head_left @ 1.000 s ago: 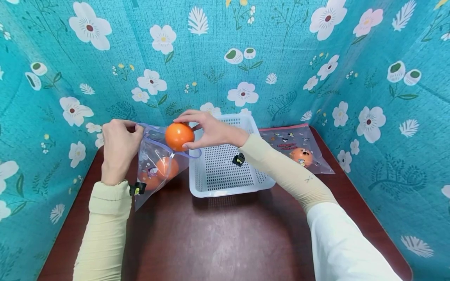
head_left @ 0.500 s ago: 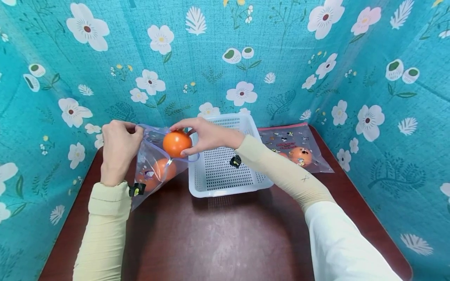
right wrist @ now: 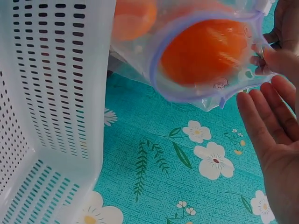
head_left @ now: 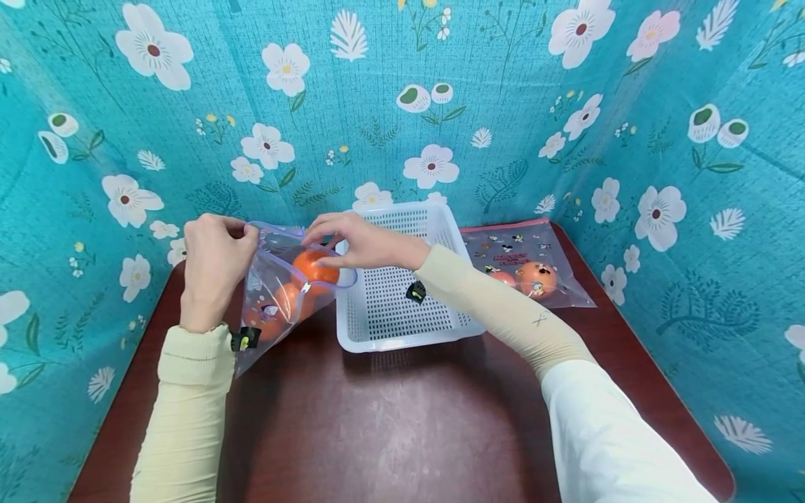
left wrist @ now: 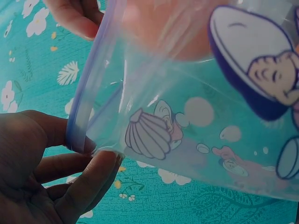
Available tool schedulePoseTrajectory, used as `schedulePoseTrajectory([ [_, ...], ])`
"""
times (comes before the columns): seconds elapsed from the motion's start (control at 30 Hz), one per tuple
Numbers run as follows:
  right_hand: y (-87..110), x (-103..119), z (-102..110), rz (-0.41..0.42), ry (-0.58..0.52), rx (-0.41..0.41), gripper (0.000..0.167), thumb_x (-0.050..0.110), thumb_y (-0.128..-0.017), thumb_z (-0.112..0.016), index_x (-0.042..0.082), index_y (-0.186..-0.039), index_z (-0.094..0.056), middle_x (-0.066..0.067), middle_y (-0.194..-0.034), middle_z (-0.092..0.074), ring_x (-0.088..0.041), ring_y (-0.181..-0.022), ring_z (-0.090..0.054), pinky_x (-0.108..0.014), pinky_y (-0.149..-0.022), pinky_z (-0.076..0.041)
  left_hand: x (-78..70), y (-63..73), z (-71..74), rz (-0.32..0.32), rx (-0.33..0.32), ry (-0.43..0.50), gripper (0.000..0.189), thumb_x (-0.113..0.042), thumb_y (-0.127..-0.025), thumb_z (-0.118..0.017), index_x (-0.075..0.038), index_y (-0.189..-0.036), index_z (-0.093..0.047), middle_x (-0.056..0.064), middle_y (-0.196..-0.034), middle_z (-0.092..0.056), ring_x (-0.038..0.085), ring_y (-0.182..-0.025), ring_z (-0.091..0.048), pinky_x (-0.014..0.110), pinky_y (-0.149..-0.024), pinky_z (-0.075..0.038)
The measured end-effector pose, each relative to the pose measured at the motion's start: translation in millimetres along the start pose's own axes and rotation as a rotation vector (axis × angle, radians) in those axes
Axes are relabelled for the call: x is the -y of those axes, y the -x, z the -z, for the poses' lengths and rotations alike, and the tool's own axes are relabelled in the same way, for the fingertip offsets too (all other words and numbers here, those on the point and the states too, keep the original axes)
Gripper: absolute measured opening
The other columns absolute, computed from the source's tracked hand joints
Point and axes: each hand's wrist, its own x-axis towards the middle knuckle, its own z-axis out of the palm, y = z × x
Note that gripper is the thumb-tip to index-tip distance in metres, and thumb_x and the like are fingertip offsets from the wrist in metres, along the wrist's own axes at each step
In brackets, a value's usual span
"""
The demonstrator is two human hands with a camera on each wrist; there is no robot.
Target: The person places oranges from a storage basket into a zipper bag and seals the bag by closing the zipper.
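My left hand pinches the top corner of a clear zip bag with a purple rim. In the left wrist view the bag shows shell and cartoon prints, its edge between thumb and fingers. An orange lies inside the gaping mouth, on top of more oranges lower in the bag. My right hand hovers at the mouth just above the top orange, fingers extended and holding nothing. The right wrist view has that orange within the purple rim and the right hand beside it.
A white perforated basket stands right of the bag, under my right forearm. Farther right lies another clear bag with a red zip, with oranges in it. A floral cloth surrounds the dark red table.
The orange in my right hand has gone down into the bag's mouth and the fingers have let go of it. My left hand has kept its hold on the corner.
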Motion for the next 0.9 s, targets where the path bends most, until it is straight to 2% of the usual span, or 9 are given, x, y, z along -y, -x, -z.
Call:
schedulePoseTrajectory([
  [0.1,-0.9,0,0,0.007,-0.025,-0.027,0.032,0.01,-0.092,-0.076,0.001,-0.122,-0.071,-0.009,-0.125,-0.065,-0.02,-0.119,-0.06,-0.026,-0.095,-0.054,0.0,-0.1,-0.5,-0.009,-0.005,-0.001,0.031,-0.01,-0.093,-0.057,0.005,-0.072,-0.075,0.018,-0.057,-0.063,0.029,-0.048,-0.054,0.029,-0.041,-0.034],
  [0.27,-0.3,1,2,0.001,-0.006,-0.027,0.031,0.011,-0.092,-0.075,-0.001,-0.121,-0.071,-0.011,-0.124,-0.066,-0.024,-0.118,-0.061,-0.026,-0.095,-0.054,1.3,0.8,-0.7,-0.001,0.005,0.003,0.029,-0.01,-0.093,-0.057,0.006,-0.077,-0.076,0.021,-0.063,-0.067,0.029,-0.052,-0.058,0.028,-0.043,-0.036],
  [0.5,4.3,3,3,-0.056,0.004,-0.015,0.029,0.007,-0.093,-0.074,-0.002,-0.12,-0.071,-0.01,-0.121,-0.067,-0.018,-0.114,-0.062,-0.026,-0.094,-0.054,2.4,1.9,0.6,0.03,0.006,-0.001,0.029,-0.011,-0.093,-0.058,0.006,-0.077,-0.076,0.022,-0.064,-0.067,0.03,-0.051,-0.057,0.031,-0.042,-0.036],
  [0.7,9.5,5,-3,-0.047,0.03,-0.035,0.016,0.009,-0.096,-0.07,0.004,-0.109,-0.076,-0.005,-0.103,-0.073,-0.011,-0.092,-0.065,-0.028,-0.087,-0.056,2.3,2.3,0.3,0.039,0.002,-0.002,0.029,-0.013,-0.093,-0.058,0.007,-0.085,-0.077,0.025,-0.072,-0.07,0.034,-0.057,-0.062,0.03,-0.045,-0.039],
  [0.8,11.4,8,-10,-0.057,0.054,-0.049,0.012,0.014,-0.098,-0.068,0.006,-0.1,-0.078,0.0,-0.086,-0.072,-0.007,-0.077,-0.062,-0.023,-0.073,-0.054,2.3,2.7,-0.9,0.045,0.002,0.001,0.029,-0.013,-0.093,-0.059,0.007,-0.085,-0.077,0.025,-0.072,-0.07,0.033,-0.057,-0.062,0.031,-0.045,-0.039],
  [0.9,11.5,15,-18,-0.09,0.057,-0.029,0.019,0.018,-0.099,-0.067,0.006,-0.088,-0.077,0.002,-0.07,-0.066,-0.008,-0.062,-0.055,-0.022,-0.061,-0.046,1.9,2.5,-1.6,0.048,0.002,-0.002,0.029,-0.014,-0.094,-0.059,0.008,-0.085,-0.077,0.026,-0.074,-0.07,0.034,-0.058,-0.063,0.031,-0.047,-0.04],
])
